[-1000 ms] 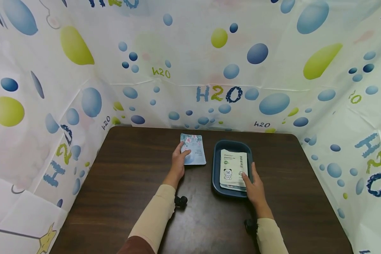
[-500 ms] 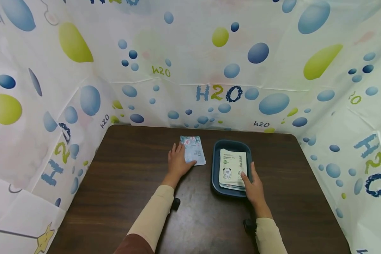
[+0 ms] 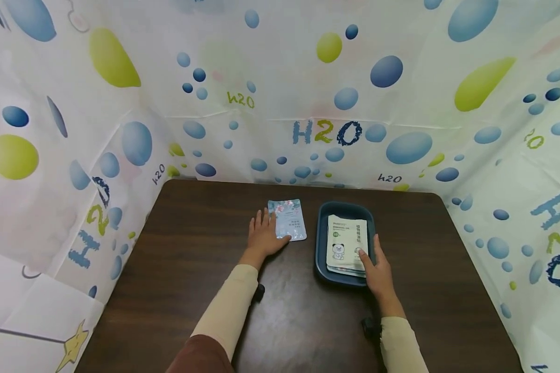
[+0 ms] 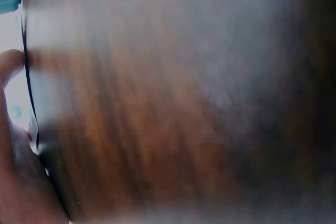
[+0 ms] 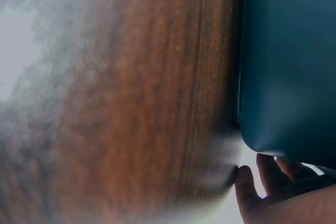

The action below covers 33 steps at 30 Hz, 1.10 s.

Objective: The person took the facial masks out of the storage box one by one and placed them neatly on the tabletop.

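A flat light-blue sachet (image 3: 290,220) printed with flowers lies on the table, left of the tray. My left hand (image 3: 264,235) rests at its left side, fingers straight and spread, the thumb touching the near edge. In the left wrist view, part of the left hand (image 4: 16,182) shows at the edge beside the pale sachet. My right hand (image 3: 379,272) holds the dark blue tray (image 3: 324,207) by its right side, thumb over the rim on the packets and fingers outside. Inside lies a stack of packets, a white one (image 3: 347,235) with a cartoon bear on top.
The dark brown wooden table (image 3: 191,223) carries everything. A white curtain (image 3: 280,62) with blue and green spots and H2O lettering surrounds its back and sides. The tray's blue wall (image 5: 289,66) fills the right of the right wrist view.
My left hand pinched the sachet a second ago; its fingers have since straightened and spread on its left side. The right hand stays at the tray. The head view has shifted slightly.
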Each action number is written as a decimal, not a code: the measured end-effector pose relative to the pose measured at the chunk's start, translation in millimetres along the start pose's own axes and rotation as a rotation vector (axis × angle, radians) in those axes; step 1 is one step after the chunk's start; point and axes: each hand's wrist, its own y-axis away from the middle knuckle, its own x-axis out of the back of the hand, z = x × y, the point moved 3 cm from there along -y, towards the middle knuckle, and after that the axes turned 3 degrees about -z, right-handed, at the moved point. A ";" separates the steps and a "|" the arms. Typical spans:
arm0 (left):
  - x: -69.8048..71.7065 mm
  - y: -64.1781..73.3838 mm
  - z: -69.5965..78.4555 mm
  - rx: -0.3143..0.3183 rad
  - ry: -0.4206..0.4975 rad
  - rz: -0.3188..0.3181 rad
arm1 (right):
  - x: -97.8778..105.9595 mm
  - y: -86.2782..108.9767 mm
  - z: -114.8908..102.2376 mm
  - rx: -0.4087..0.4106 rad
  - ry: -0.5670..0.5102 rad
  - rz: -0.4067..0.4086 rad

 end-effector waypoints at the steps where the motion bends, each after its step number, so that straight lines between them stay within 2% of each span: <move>1: -1.3 -1.3 0.1 -0.001 -0.001 -0.010 | 0.7 -0.4 -0.3 0.001 0.005 -0.003; 4: -3.9 -3.4 0.0 0.005 -0.004 -0.028 | 1.9 -1.4 -0.4 -0.004 0.013 -0.005; 13: 4.6 4.5 3.3 -0.020 0.025 0.015 | 3.9 -1.4 -4.1 0.005 0.010 -0.012; 17: 3.6 4.7 2.8 -0.025 0.025 0.025 | 3.6 -0.5 -3.9 -0.003 0.011 -0.014; 25: 4.2 6.0 0.4 -0.041 0.100 0.057 | 0.8 0.1 0.2 -0.008 0.016 -0.012; 28: 6.8 6.3 3.5 -0.051 0.175 0.097 | 0.6 0.6 1.4 -0.008 0.021 -0.010; 33: 20.1 4.4 17.9 -0.094 0.473 0.214 | 1.6 0.3 0.4 -0.007 0.017 -0.011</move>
